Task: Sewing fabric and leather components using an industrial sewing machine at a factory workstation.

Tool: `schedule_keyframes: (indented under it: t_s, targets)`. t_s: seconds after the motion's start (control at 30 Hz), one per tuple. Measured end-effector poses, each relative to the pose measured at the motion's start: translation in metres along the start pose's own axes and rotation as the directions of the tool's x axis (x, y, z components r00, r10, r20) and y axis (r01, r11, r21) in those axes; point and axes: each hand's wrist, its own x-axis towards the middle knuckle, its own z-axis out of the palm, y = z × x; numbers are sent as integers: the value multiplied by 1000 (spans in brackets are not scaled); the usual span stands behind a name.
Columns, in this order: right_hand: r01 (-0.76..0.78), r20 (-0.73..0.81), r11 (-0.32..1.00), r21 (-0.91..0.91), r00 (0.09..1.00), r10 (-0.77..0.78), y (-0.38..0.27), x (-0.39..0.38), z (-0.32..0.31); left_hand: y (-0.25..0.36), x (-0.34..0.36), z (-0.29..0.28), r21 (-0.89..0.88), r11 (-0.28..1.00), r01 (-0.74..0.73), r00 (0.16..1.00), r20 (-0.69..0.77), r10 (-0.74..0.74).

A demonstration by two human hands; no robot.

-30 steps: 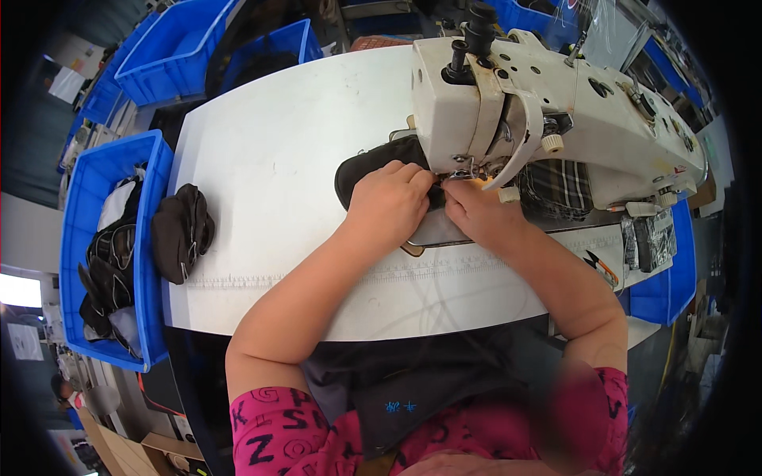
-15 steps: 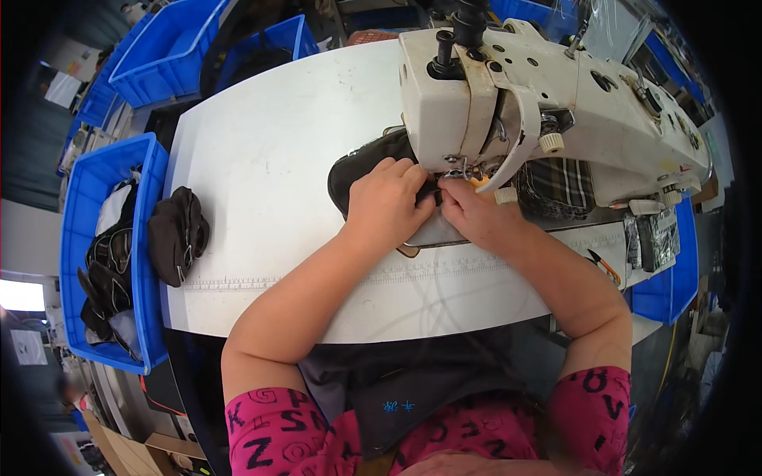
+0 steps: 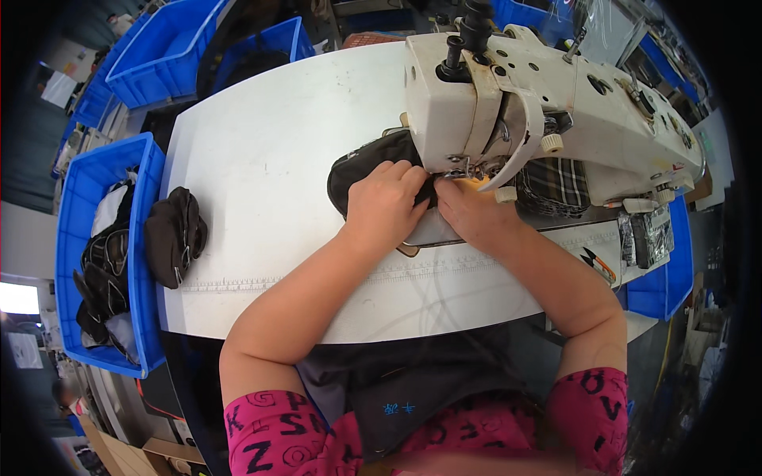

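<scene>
Under the needle end of a white sewing machine (image 3: 448, 119) lies a black fabric piece (image 3: 349, 176) with a rounded edge. My left hand (image 3: 385, 202) rests on it, fingers curled over the fabric and thumb pressed against its near side. My right hand (image 3: 476, 216) is closed at the fabric's edge, right beside the presser foot (image 3: 456, 173). The fingertips of that hand are partly hidden, as is the stitching spot. Both hands are nearly touching each other in front of the needle.
Left of the white table (image 3: 254, 174), a blue bin (image 3: 147, 278) holds dark fabric pieces. A dark pouch-like piece (image 3: 173, 238) sits by the bin. Folded plaid fabric (image 3: 553, 186) lies under the machine arm. Thread snips (image 3: 599, 263) are at the right, near a printed ruler strip (image 3: 381, 274).
The view has shifted slightly. Both hands stay at the black fabric by the presser foot, the right fingers a little differently placed; the fabric has barely moved.
</scene>
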Motion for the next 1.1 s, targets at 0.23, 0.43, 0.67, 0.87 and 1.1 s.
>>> schedule_keyframes:
  t_s: [0.23,0.43,0.67,0.87,1.1]
  targets:
    - [42,-35,999,-9,998,-43,3,1,0,-2,3,1,-10,1000,16,1000,16,-16]
    - [-21,-29,997,78,999,24,1,3,5,0,4,-8,-82,996,36,996,87,-28]
    - [63,-99,997,-42,993,-67,2,3,12,-10,6,-15,-291,953,86,988,150,-44]
    - [138,-54,989,-46,989,-141,6,2,4,-12,6,-18,-239,970,46,981,192,1]
    - [161,-80,987,31,984,-158,2,3,-6,-12,11,-26,-134,989,-65,961,259,99]
